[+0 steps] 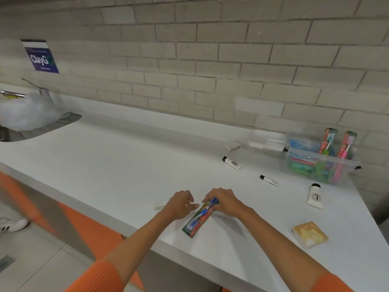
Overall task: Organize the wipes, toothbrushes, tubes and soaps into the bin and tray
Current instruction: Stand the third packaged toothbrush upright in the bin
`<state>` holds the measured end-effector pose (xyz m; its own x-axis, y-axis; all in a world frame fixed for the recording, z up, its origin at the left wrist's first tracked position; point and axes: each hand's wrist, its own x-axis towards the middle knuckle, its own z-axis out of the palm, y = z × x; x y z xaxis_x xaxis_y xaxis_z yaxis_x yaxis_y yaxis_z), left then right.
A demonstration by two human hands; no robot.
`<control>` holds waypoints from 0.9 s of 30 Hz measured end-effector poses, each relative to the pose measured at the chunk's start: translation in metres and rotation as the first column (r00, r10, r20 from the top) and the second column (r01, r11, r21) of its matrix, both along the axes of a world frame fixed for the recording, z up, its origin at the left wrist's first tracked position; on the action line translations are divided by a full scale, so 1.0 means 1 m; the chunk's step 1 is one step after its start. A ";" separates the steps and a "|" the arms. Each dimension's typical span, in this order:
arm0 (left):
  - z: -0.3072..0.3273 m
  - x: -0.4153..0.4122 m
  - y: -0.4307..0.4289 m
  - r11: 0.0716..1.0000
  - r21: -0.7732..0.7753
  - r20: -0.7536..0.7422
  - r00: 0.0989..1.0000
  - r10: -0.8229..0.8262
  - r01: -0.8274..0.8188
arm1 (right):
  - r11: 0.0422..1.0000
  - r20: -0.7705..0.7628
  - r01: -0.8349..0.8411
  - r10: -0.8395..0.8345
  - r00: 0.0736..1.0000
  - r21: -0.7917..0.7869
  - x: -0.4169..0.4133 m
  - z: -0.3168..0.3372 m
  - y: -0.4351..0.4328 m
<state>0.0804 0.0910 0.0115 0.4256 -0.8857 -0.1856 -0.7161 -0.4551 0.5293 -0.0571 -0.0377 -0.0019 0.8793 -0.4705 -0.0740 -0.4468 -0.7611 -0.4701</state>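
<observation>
Right hand (224,202) grips packaged toothbrush (197,220) top; left hand (181,204) loosely open beside it.

A white tabletop (117,157) is running along a wall of pale brick-shaped tiles (210,60), where a blue "ClayG" sign (42,57) is hanging at far left. Below it, a crumpled white plastic bag (27,114) is sitting at a steel sink (63,121). Orange cabinet fronts (92,230) are showing under the tabletop edge, and a white striped sneaker (12,225) is standing on the grey floor (42,264).
</observation>
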 end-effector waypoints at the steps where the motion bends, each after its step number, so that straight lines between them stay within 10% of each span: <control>1: -0.001 -0.002 0.005 1.000 0.003 -0.005 1.000 -0.008 0.008 | 1.000 0.007 0.007 -0.007 1.000 -0.009 -0.001 -0.003 0.004; 15: -0.012 -0.034 0.027 0.987 0.064 0.188 0.970 -0.155 0.146 | 0.982 -0.047 0.159 -0.165 0.985 -0.106 -0.031 -0.008 0.028; 27: 0.045 -0.029 -0.034 0.808 -0.195 0.665 0.681 -0.307 0.555 | 0.921 -0.038 0.254 -0.254 0.967 0.294 -0.056 0.051 -0.001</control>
<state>0.0514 0.0572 0.0563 -0.1133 -0.9399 0.3220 -0.9930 0.1178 -0.0056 -0.1127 -0.0382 0.0490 0.7335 -0.6349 -0.2428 -0.6064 -0.4497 -0.6558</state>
